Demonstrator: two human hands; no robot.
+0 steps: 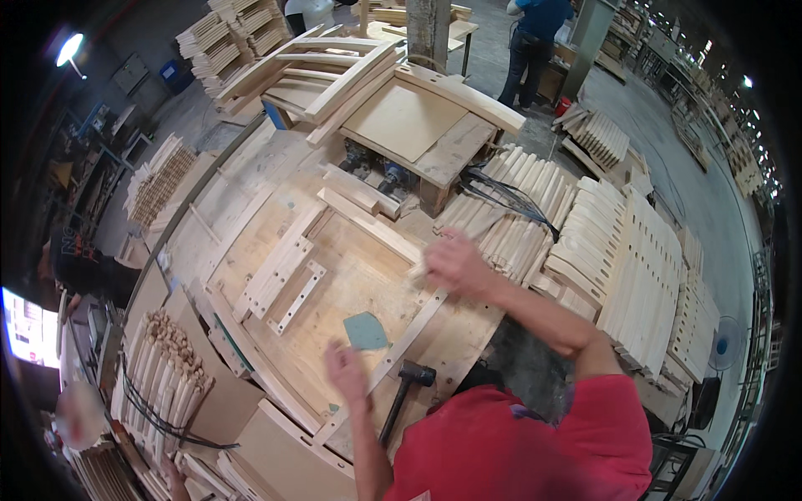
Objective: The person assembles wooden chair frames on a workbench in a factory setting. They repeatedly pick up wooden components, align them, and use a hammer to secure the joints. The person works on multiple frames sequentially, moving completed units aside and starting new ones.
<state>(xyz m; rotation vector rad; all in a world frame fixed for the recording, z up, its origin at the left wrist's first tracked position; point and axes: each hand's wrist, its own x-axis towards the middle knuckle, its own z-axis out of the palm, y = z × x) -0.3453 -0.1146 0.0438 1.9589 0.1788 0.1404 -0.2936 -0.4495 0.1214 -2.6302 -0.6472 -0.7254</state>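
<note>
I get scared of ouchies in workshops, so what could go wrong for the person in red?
The black mallet lies beside the left forearm, so a quick arm movement might knock it.

The bare right hand is close to the end of a wooden rail, so a rough edge, if there is one, might give a splinter.

The stacked wooden slats are near that arm too, so a bump could perhaps shift some.
</note>
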